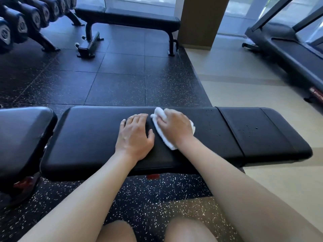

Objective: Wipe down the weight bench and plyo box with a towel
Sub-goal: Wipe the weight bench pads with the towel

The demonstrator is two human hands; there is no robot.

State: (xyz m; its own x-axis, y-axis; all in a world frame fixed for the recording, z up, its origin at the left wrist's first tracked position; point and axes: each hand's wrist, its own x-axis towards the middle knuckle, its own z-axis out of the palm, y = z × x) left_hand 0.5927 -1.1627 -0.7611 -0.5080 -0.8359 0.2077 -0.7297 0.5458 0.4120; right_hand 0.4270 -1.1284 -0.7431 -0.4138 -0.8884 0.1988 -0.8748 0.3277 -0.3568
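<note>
A black padded weight bench (90,137) lies across the view in front of me, its long pad running left to right. My right hand (176,126) presses a small white towel (163,135) flat on the middle of the pad, fingers curled over it. My left hand (135,135) rests palm down on the pad just left of the towel, fingers spread and holding nothing. Small droplets (248,130) dot the right part of the pad. No plyo box is in view.
The bench's separate seat pad (21,135) sits at the left. A second flat bench (132,18) stands at the back, a dumbbell rack (22,23) at the far left, a treadmill (286,48) at the right, and a wooden pillar (201,20) behind. My bare knees (187,231) are at the bottom edge.
</note>
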